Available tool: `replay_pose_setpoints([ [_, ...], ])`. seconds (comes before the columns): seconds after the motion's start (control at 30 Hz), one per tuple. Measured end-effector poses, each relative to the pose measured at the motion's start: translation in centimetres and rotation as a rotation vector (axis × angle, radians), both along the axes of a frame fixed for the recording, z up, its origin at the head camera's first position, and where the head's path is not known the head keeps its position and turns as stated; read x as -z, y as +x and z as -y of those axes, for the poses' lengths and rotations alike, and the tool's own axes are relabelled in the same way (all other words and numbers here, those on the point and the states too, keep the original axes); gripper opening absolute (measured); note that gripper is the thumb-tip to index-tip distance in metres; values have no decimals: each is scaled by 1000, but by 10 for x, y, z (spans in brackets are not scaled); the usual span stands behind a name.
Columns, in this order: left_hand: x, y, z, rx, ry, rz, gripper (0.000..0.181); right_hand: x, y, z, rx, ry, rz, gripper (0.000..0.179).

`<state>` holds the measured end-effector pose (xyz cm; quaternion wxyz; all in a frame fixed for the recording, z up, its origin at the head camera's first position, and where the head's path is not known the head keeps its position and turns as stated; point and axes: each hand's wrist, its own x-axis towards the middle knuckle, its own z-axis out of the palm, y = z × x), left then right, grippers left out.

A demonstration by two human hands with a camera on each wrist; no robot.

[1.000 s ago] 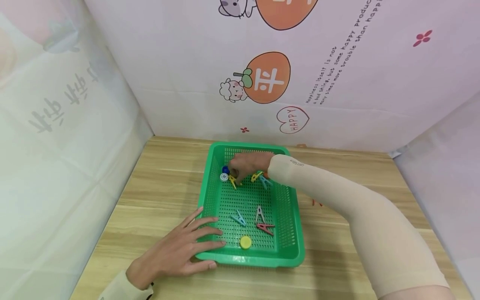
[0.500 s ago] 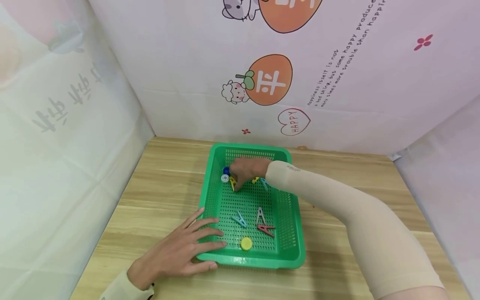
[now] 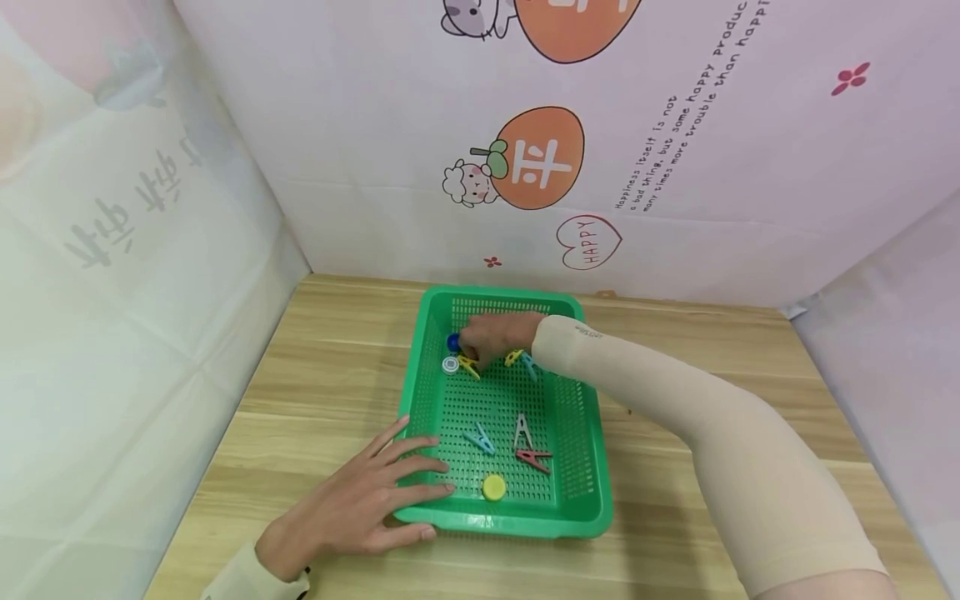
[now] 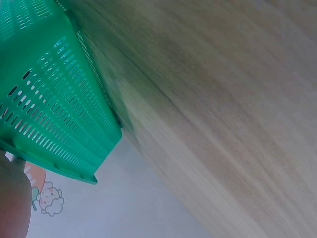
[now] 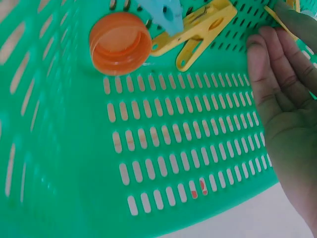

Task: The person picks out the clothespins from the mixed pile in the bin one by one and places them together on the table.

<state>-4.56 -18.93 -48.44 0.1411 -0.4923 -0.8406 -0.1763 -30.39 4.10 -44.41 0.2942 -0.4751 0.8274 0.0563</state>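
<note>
In the head view a green plastic basket (image 3: 517, 525) stands on the table. My right hand (image 3: 497, 335) reaches down into its far left part, thumb and fingers about a yellow clothespin (image 3: 470, 368); the right wrist view shows that clothespin (image 5: 281, 22) between thumb and fingertips. Beside it lie a blue cap (image 3: 453, 342) and a white bottle cap (image 3: 450, 365). Right of the hand are a second yellow clothespin (image 3: 513, 357), a blue clothespin (image 3: 529, 367) and an orange cap (image 5: 119, 44). My left hand (image 3: 352, 504) rests, fingers spread, over the basket's near left rim.
Nearer in the basket lie a light blue clothespin (image 3: 479, 438), a white clothespin (image 3: 522, 430), a red clothespin (image 3: 534, 460) and a yellow cap (image 3: 493, 487). The wooden table (image 3: 337, 358) meets printed white sheets (image 3: 375, 225) at the back and sides.
The yellow clothespin at my right hand has turned to a flatter slant. The white cap has slid slightly nearer, away from the blue cap. My left hand stays on the rim.
</note>
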Motion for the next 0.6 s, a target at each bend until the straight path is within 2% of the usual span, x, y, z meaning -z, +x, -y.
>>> replay_pose_setpoints([
  [0.17,-1,1,-1,-4,-3,2,44,-3,-2,-2,-34,-16,1,29],
  [0.4,-2,2,-2,-8,-8,-5,43,-13,-7,-9,-22,-108,83,1],
  [0.6,-2,2,-2,-8,-5,-8,43,-19,-4,-12,-16,-106,91,24],
])
